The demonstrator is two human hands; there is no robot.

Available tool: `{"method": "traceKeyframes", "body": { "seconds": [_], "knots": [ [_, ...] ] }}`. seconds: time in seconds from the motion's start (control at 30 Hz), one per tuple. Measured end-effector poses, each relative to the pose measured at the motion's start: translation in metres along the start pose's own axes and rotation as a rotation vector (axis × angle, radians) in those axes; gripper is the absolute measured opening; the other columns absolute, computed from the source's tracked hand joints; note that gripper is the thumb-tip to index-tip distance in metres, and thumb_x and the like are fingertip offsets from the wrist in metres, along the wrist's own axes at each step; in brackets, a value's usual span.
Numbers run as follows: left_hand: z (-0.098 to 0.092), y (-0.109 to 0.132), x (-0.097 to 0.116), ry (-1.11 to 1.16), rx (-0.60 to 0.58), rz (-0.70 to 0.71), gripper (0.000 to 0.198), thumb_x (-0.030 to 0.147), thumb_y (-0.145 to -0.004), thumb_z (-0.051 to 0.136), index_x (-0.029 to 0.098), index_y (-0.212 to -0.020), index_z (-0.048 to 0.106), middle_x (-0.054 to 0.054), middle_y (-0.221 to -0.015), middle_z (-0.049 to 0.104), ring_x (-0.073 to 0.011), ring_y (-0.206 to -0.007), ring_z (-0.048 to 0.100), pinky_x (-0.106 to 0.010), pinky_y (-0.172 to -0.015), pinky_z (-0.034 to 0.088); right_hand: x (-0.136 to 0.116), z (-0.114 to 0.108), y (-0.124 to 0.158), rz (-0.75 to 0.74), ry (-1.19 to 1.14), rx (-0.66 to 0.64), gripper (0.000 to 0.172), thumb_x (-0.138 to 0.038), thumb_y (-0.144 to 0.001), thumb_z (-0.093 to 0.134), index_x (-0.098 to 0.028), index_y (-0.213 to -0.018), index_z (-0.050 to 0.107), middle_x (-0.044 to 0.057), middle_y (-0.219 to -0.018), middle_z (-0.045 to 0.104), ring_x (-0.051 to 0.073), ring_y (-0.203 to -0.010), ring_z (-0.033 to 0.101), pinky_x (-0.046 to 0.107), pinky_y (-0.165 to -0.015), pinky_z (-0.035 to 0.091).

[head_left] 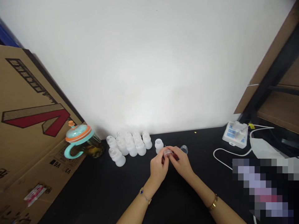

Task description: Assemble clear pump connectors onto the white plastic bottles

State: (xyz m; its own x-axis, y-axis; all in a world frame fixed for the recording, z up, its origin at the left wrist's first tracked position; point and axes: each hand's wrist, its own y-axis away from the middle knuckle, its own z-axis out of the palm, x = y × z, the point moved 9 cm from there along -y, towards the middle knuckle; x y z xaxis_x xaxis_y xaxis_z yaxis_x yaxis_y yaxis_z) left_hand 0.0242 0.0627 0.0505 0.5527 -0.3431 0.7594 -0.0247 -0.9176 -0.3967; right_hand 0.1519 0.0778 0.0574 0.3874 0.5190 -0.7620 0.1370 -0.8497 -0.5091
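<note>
Between both hands, near the middle of the black table, is a small clear round piece (168, 152). My left hand (159, 165) grips its left side, fingers and thumb closed round it. From the right, my right hand (181, 161) pinches the same piece. An open white bottle (159, 145) without a cap stands upright just behind my left hand. A clear dome cap (184, 149) lies behind my right hand. Several white bottles with clear caps (131, 147) stand in a group to the left.
A teal and orange lidded jug (80, 140) stands at the left beside a large cardboard box (28, 102). At the right are a white power strip (235, 134) and its cable (233, 152). A white wall (149, 68) rises behind the black table (105, 193).
</note>
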Motion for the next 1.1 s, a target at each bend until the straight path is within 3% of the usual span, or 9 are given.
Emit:
{"method": "traceKeyframes", "body": {
  "seconds": [0.47, 0.7, 0.93, 1.1],
  "knots": [
    [-0.002, 0.000, 0.002, -0.019, 0.013, -0.001, 0.029, 0.029, -0.102, 0.045, 0.025, -0.119, 0.067, 0.001, -0.078, 0.074, -0.0141, -0.057, 0.062, -0.023, -0.059, 0.044, -0.004, -0.003, 0.000, -0.021, 0.051, 0.027, 0.025, -0.027, -0.097, 0.054, -0.021, -0.113, 0.071, 0.002, -0.076, 0.064, 0.016, -0.060, 0.055, 0.028, -0.055, 0.045],
    [-0.006, 0.000, 0.009, 0.084, 0.009, 0.044, 0.030, 0.031, -0.106, 0.039, 0.025, -0.121, 0.063, -0.003, -0.103, 0.077, -0.0175, -0.086, 0.073, -0.026, -0.077, 0.052, -0.007, 0.000, 0.001, -0.032, -0.005, -0.008, 0.028, -0.029, -0.099, 0.054, -0.022, -0.121, 0.069, 0.005, -0.088, 0.068, 0.017, -0.066, 0.060, 0.028, -0.059, 0.049],
    [-0.007, 0.000, 0.006, 0.028, 0.030, 0.017, 0.027, 0.031, -0.102, 0.045, 0.023, -0.113, 0.068, 0.001, -0.075, 0.074, -0.0142, -0.059, 0.065, -0.023, -0.060, 0.047, -0.006, 0.002, 0.001, -0.037, -0.041, -0.039, 0.027, -0.030, -0.102, 0.050, -0.023, -0.118, 0.071, 0.005, -0.088, 0.069, 0.018, -0.072, 0.063, 0.028, -0.061, 0.050],
    [-0.007, 0.000, 0.006, 0.008, 0.043, 0.007, 0.026, 0.028, -0.099, 0.046, 0.023, -0.111, 0.069, 0.001, -0.071, 0.072, -0.0132, -0.056, 0.062, -0.022, -0.057, 0.044, -0.008, 0.000, -0.001, -0.051, -0.012, -0.011, 0.026, -0.031, -0.100, 0.052, -0.021, -0.113, 0.073, 0.003, -0.078, 0.065, 0.017, -0.063, 0.058, 0.027, -0.056, 0.047]
  ]
}}
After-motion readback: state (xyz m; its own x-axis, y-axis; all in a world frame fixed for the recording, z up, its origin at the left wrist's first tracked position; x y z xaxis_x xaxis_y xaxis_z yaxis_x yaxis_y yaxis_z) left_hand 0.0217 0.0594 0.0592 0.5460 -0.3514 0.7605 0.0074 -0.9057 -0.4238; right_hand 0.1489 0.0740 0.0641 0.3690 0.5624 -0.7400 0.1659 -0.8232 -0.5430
